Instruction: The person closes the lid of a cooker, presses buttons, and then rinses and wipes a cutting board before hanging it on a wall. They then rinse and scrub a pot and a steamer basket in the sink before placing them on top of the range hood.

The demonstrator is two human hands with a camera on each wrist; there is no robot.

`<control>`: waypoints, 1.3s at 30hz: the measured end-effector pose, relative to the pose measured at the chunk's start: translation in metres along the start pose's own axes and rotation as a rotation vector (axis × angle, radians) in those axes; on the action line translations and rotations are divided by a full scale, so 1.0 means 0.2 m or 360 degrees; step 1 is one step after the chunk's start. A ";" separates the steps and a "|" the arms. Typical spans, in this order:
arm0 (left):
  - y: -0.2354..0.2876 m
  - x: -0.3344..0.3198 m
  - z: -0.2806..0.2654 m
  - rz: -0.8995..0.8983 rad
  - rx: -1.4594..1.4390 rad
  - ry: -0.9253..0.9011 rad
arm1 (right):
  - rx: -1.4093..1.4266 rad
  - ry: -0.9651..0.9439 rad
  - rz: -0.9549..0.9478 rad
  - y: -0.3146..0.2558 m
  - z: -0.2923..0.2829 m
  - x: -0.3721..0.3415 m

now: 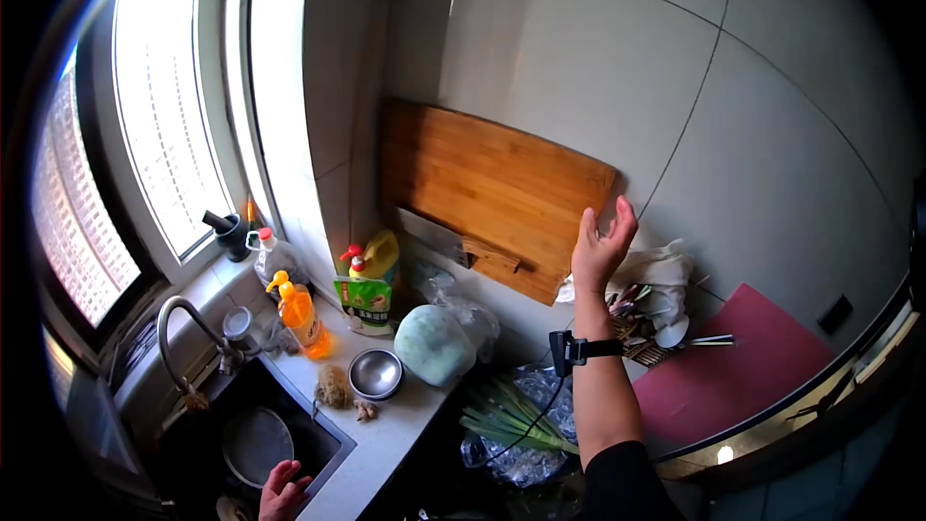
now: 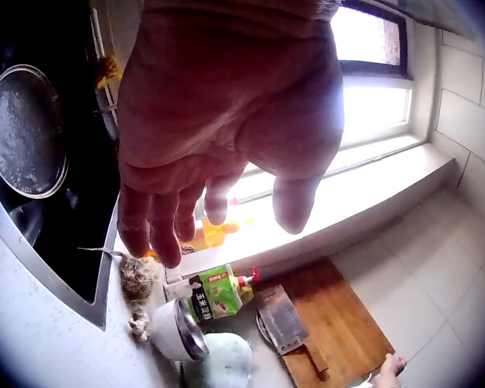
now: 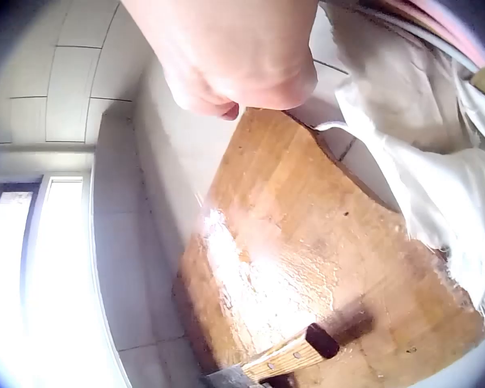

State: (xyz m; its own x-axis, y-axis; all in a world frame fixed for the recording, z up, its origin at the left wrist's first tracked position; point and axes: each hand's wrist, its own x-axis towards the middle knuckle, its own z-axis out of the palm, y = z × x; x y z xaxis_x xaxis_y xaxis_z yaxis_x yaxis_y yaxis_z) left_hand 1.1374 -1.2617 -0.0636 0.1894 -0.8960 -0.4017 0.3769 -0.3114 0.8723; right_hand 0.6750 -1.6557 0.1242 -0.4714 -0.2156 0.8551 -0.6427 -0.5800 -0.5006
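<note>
Right hand beside the upper right corner of a rectangular brown wooden cutting board, which leans on the grey tiled wall behind the white worktop. Thumb and fingers stand apart, holding nothing; contact cannot be told. Left hand, empty and relaxed, over the dark sink near its right edge. A sound grip would probably set thumb and fingers on opposite faces — well clear of the grey-bladed, wooden-handled cleaver at the board's lower edge.

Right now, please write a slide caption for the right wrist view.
Right hand near the corner of a wooden board, with a knife handle and white cloth in view.
</note>
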 end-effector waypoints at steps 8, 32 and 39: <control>0.03 -0.07 0.08 0.0021 0.0130 -0.0060 | 0.1000 -0.0660 0.0532 -0.34 -0.12 -0.22; -0.22 -0.34 -0.72 0.0108 -0.0996 0.0941 | 0.0127 -0.3384 0.0836 -0.85 -0.32 -1.52; -0.29 -0.26 -1.00 -0.0032 -0.1181 0.0836 | -0.0329 -0.3475 0.0385 -0.87 -0.20 -1.92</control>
State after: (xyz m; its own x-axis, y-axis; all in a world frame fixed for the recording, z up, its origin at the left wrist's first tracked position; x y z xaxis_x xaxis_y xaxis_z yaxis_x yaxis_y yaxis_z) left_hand 1.2878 -1.1347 -0.1487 0.4969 -0.5765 -0.6487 0.8371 0.1212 0.5335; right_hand 0.9442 -1.4408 -0.1229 0.5925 -0.6248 -0.5086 -0.7995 -0.3784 -0.4665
